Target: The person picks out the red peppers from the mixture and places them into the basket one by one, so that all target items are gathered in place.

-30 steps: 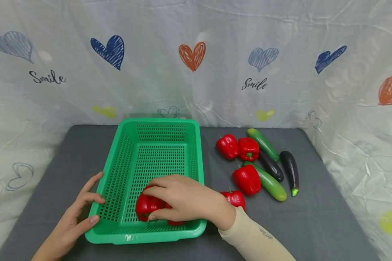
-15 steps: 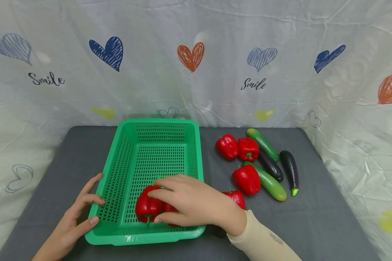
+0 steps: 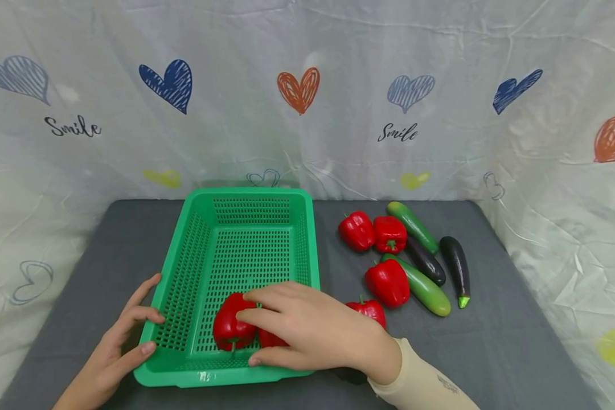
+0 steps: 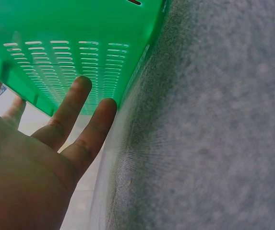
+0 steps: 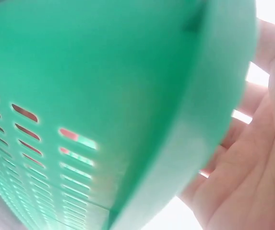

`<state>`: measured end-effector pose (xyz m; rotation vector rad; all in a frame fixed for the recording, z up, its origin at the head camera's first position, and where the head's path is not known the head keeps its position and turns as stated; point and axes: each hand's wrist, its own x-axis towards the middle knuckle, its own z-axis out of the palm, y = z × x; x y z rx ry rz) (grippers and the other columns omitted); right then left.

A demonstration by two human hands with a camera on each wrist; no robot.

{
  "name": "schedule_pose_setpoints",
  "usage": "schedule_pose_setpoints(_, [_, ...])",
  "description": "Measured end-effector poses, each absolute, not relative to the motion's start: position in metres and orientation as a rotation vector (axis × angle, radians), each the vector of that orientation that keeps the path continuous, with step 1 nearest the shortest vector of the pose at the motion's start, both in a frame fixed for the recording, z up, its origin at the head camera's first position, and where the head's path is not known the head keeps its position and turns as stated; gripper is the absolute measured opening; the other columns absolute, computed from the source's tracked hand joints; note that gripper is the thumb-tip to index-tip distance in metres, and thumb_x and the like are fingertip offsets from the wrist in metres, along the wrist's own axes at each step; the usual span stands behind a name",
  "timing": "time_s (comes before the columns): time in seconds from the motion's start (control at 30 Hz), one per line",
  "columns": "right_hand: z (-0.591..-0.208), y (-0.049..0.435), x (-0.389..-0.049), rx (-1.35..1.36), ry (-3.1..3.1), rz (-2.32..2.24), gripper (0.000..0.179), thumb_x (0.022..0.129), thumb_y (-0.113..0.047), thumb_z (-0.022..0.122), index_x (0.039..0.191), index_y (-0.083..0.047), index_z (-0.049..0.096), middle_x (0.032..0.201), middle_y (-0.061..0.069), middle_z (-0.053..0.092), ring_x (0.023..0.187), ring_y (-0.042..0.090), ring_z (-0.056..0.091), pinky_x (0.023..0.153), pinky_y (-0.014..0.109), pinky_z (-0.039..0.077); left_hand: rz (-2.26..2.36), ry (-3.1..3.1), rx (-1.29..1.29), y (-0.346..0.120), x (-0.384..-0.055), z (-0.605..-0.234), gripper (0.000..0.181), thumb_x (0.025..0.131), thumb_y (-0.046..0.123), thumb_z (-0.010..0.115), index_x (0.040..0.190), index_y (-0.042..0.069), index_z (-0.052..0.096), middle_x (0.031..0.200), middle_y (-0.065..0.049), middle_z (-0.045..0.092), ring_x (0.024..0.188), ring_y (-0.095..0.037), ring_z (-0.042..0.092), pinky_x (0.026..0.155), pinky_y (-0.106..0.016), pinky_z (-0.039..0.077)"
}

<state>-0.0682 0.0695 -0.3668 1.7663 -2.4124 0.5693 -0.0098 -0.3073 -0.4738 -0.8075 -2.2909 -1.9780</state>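
A green perforated plastic basket (image 3: 236, 377) stands left of centre on the table. My left hand (image 3: 114, 344) holds its left rim near the front corner, thumb and fingertips at the edge; in the left wrist view two fingers (image 4: 75, 98) extend along the outer wall. Inside, at the front, lies a red bell pepper (image 3: 232, 323), stem toward me. Beside it sits another red bell pepper (image 3: 269, 338), mostly covered by my right hand (image 3: 315, 330). That hand spreads loosely over the right rim, its fingertips overlapping the peppers. The right wrist view shows its palm (image 5: 252, 177) outside the wall.
Right of the basket lie several more red bell peppers (image 3: 387, 283), two green cucumber-like vegetables (image 3: 424, 289) and two dark eggplants (image 3: 455, 267). Another dark thing (image 3: 351, 374) shows partly under my right wrist. A printed white curtain (image 3: 348, 159) hangs behind the grey table (image 3: 502, 341).
My right hand has drawn back to the right and toward me, off the left pepper, uncovering its stem. Both peppers stay in the basket. The left hand has barely moved.
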Motion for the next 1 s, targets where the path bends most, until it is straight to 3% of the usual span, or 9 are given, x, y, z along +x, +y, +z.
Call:
schedule_pose_setpoints(0.43, [-0.367,0.083,-0.063,1.715,-2.465,0.615,0.058,0.105,-0.051,0.071,0.149,-0.014,0.064,0.148,0.003,0.063,0.137,0.014,0.057,0.119,0.030,0.041,-1.965,-2.289,-0.812,-0.308,-0.010,-0.476,0.041,0.094,-0.025,0.046,0.131,-0.008,0.052,0.180,-0.024,0.004,0.159,-0.026,0.018,0.110,-0.022,0.029])
schedule_pose_setpoints(0.77, [-0.367,0.091,-0.057,1.688,-2.483,0.650,0.057,0.104,-0.051,0.072,0.148,-0.015,0.064,0.145,-0.001,0.061,0.134,0.011,0.056,0.118,0.028,0.041,-1.988,-2.367,-0.729,-0.309,-0.008,-0.471,0.034,0.100,-0.021,0.045,0.131,-0.009,0.049,0.181,-0.020,0.003,0.165,-0.021,0.005,0.113,-0.018,0.023])
schedule_pose_setpoints(1.0, [-0.370,0.100,-0.054,1.674,-2.492,0.684,0.059,0.105,-0.050,0.071,0.151,-0.015,0.061,0.151,0.002,0.061,0.139,0.016,0.056,0.120,0.030,0.040,-2.003,-2.346,-0.745,-0.308,-0.008,-0.470,0.033,0.100,-0.022,0.045,0.130,-0.009,0.048,0.180,-0.022,0.003,0.165,-0.022,0.005,0.115,-0.018,0.022])
